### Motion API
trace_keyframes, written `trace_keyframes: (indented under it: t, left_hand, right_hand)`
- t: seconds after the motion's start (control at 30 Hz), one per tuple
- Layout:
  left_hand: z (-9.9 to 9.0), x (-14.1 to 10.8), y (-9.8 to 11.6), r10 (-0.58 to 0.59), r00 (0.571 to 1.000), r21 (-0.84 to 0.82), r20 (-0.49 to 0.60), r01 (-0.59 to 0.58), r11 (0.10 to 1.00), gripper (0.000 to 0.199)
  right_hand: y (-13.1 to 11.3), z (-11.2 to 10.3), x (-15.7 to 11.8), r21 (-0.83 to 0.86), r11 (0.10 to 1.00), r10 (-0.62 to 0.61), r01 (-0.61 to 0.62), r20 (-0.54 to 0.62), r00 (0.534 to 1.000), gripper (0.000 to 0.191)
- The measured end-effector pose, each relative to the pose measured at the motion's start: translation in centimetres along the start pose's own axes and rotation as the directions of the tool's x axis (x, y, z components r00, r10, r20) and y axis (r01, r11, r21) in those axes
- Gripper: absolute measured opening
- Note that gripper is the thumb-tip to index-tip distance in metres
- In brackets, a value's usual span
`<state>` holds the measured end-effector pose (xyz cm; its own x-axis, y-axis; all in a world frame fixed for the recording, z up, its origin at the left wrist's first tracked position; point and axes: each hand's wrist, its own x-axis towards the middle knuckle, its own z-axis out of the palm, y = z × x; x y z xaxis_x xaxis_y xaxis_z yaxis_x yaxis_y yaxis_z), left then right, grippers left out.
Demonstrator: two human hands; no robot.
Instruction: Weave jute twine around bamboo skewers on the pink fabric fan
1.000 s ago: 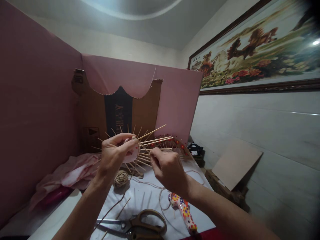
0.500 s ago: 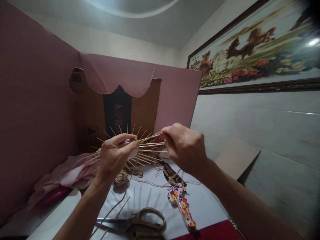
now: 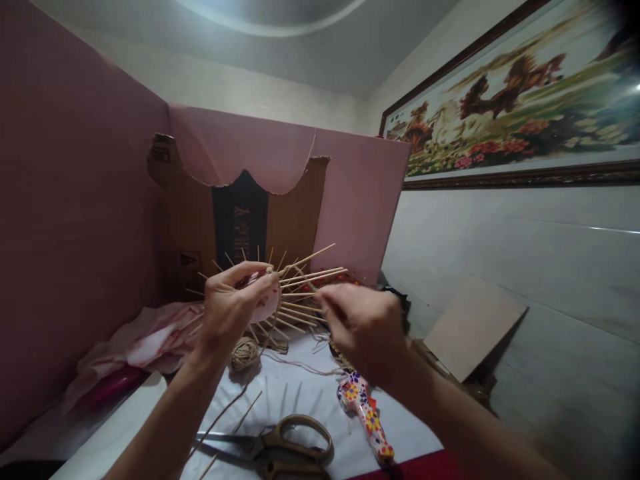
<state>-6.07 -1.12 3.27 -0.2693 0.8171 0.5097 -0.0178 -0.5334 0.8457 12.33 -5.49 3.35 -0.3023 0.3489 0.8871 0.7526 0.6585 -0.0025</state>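
Left hand [image 3: 233,307] is raised above the table [image 3: 300,400], fingers closed in a pinch on the hub of a radial skewer frame [image 3: 290,293], whose sticks fan outward. Right hand [image 3: 365,327] is just right of the frame, fingers curled at the stick tips; blur prevents telling what it grips. Twine ball [image 3: 243,353] lies below the frame. Scissors [image 3: 280,447] and glue gun [image 3: 365,417] lie nearer.
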Motion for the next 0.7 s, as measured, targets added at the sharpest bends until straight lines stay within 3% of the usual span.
trace_keyframes:
  t: [0.1,0.2,0.3,0.53,0.7]
  left_hand:
    - [0.1,-0.2,0.3,-0.024,1.0,-0.044,-0.001,0.024,0.999,0.026]
    - [0.1,-0.5,1.0,-0.1,0.995,-0.112,0.028,0.103,0.988,0.027]
    - [0.0,-0.5,1.3,-0.16,0.987,-0.132,0.032,0.163,0.978,0.03]
    - [0.0,-0.3,0.8,-0.163,0.986,-0.17,0.028,0.166,0.971,0.028]
    - [0.2,-0.7,1.1,-0.123,0.992,-0.157,-0.012,0.12,0.98,0.029]
  right_hand:
    - [-1.2,2.3,-1.7,0.051,0.998,-0.039,0.033,0.127,0.991,0.017]
    - [-1.5,4.2,-2.7,0.051,0.998,-0.044,0.036,0.163,0.986,0.018]
    - [-1.5,5.2,-3.1,0.043,0.998,-0.051,0.046,0.14,0.989,0.017]
    - [-2.4,6.6,-3.9,-0.019,0.989,-0.144,0.145,0.028,0.989,0.027]
    - [-2.5,7.2,-4.4,0.0,0.996,-0.091,0.091,0.006,0.996,0.027]
